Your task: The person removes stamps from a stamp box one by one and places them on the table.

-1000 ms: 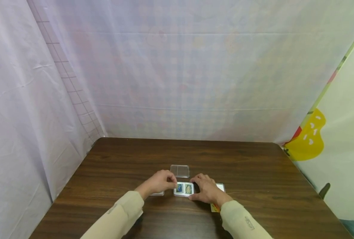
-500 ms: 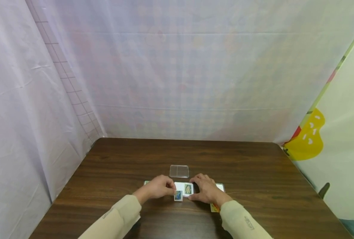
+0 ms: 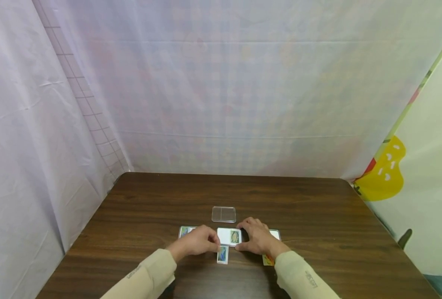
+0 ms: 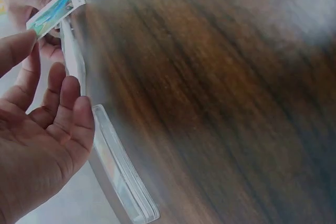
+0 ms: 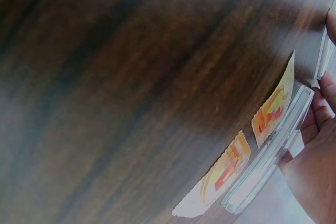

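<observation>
My left hand (image 3: 202,241) pinches a blue-green stamp (image 3: 222,254) with toothed edges between thumb and index finger; its other fingers are loosely curled in the left wrist view. The stamp is held just in front of a shallow clear case (image 3: 223,236) with a white insert. In the case's right half lies a second stamp (image 3: 236,236), greenish with a pale oval; the left half shows bare white. My right hand (image 3: 257,236) grips the case's right end, thumb at the near corner and fingers at the far corner.
Behind the case lies a clear plastic lid (image 3: 223,214). Another clear case (image 3: 185,231) with a stamp sits left, partly behind my left hand. A third case (image 3: 275,234) is right, with orange-yellow stamps (image 5: 226,174) beside it on the wooden table (image 3: 291,203).
My left hand has drawn the blue stamp out of the case's left half toward the near side, and the stamp now shows turned. My right hand has stayed at the case.
</observation>
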The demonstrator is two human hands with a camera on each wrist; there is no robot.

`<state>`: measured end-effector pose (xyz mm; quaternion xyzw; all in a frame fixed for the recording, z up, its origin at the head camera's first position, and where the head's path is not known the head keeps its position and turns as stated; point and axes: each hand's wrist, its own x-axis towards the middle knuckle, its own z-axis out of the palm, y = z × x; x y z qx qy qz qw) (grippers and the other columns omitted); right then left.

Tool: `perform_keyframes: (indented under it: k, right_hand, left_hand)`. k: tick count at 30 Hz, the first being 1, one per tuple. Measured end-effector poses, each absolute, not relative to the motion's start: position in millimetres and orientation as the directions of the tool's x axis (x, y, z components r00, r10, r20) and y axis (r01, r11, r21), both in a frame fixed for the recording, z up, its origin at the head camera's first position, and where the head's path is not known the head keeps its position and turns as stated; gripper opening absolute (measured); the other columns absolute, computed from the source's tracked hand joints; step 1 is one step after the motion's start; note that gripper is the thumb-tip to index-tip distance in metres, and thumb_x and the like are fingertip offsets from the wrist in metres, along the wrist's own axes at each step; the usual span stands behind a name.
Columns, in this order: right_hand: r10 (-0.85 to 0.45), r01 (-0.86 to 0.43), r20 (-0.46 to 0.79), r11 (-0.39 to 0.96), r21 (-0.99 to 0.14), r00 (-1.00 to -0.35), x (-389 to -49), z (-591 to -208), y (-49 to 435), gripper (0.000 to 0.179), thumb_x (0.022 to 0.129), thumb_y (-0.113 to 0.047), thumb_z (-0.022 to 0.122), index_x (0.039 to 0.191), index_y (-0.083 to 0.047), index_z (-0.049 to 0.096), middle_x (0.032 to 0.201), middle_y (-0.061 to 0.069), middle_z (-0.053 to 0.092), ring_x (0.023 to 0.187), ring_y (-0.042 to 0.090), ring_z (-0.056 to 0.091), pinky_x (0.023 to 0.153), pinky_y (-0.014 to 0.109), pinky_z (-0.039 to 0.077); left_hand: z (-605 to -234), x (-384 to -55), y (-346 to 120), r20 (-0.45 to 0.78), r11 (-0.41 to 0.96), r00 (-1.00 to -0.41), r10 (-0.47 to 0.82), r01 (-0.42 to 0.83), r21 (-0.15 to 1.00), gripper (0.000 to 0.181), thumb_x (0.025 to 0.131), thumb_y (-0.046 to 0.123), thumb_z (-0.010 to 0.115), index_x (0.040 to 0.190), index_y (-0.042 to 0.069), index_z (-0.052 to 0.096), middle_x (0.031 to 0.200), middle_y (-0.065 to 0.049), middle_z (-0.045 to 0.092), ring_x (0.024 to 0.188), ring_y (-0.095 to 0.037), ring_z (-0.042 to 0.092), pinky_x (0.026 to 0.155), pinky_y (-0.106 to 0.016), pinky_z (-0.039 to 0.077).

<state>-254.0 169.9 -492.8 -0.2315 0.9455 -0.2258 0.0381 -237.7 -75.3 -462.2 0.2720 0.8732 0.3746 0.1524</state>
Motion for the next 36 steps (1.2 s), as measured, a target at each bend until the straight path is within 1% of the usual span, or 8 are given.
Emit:
perform_keyframes:
  k: [6,10,13,18,22,28,36]
  right_hand:
    - [-0.453,-0.420,0.032,0.794,-0.440,-0.891,-254,-492,170,0.060,0.077,-0.039,0.083,0.123,-0.008,0.062,0.122,0.011,0.054,0.119,0.036,0.047,0.100,0.060,0.034]
    - [-0.450,-0.414,0.025,0.797,-0.439,-0.893,-254,-492,169,0.059,0.078,-0.039,0.083,0.124,-0.009,0.062,0.123,0.011,0.054,0.121,0.037,0.047,0.101,0.061,0.033]
    - [-0.451,-0.416,0.025,0.797,-0.438,-0.892,-255,-493,169,0.059,0.078,-0.039,0.083,0.124,-0.009,0.062,0.124,0.011,0.054,0.120,0.037,0.047,0.101,0.061,0.033]
    - [-0.456,-0.420,0.025,0.796,-0.436,-0.890,-255,-493,170,0.059,0.078,-0.039,0.083,0.124,-0.009,0.062,0.123,0.011,0.054,0.120,0.037,0.047,0.101,0.061,0.033]
    - [-0.456,-0.420,0.024,0.797,-0.434,-0.890,-255,-493,170,0.059,0.078,-0.039,0.083,0.124,-0.009,0.062,0.124,0.011,0.054,0.120,0.037,0.047,0.101,0.061,0.033]
    - [-0.457,-0.426,0.035,0.797,-0.428,-0.889,-255,-494,171,0.059,0.078,-0.038,0.083,0.123,-0.008,0.062,0.123,0.012,0.054,0.119,0.038,0.048,0.100,0.061,0.034]
    - [-0.455,-0.429,0.044,0.798,-0.423,-0.889,-256,-494,170,0.059,0.076,-0.039,0.084,0.121,-0.008,0.063,0.122,0.012,0.055,0.117,0.037,0.049,0.098,0.062,0.035]
  left_hand:
    - [-467,-236,-73,-0.018,0.599,-0.823,0.567,0.397,0.695,0.011,0.082,0.013,0.077,0.076,0.014,0.069,0.077,0.007,0.059,0.071,-0.008,0.051,0.068,-0.029,0.045]
    - [-471,-236,-72,0.054,0.624,-0.820,0.570,0.475,0.620,0.015,0.080,0.014,0.078,0.072,0.015,0.066,0.075,0.008,0.053,0.070,-0.005,0.048,0.067,-0.027,0.043]
    - [-475,-237,-71,0.096,0.652,-0.811,0.577,0.529,0.543,0.016,0.080,0.017,0.079,0.072,0.017,0.066,0.074,0.010,0.051,0.070,-0.004,0.046,0.067,-0.025,0.042]
    - [-479,-236,-69,0.107,0.696,-0.807,0.581,0.561,0.448,0.016,0.081,0.022,0.079,0.073,0.020,0.065,0.076,0.011,0.050,0.072,-0.006,0.046,0.067,-0.025,0.042]
    - [-480,-237,-69,0.113,0.715,-0.806,0.581,0.572,0.402,0.015,0.081,0.024,0.079,0.074,0.021,0.066,0.077,0.012,0.050,0.074,-0.007,0.046,0.067,-0.026,0.042]
    - [-481,-239,-69,0.121,0.732,-0.807,0.579,0.579,0.360,0.013,0.080,0.025,0.079,0.076,0.020,0.068,0.077,0.011,0.050,0.074,-0.008,0.047,0.067,-0.027,0.041]
    - [-474,-238,-68,0.139,0.724,-0.802,0.581,0.587,0.363,0.012,0.080,0.022,0.080,0.078,0.017,0.070,0.075,0.009,0.052,0.073,-0.009,0.049,0.066,-0.028,0.042]
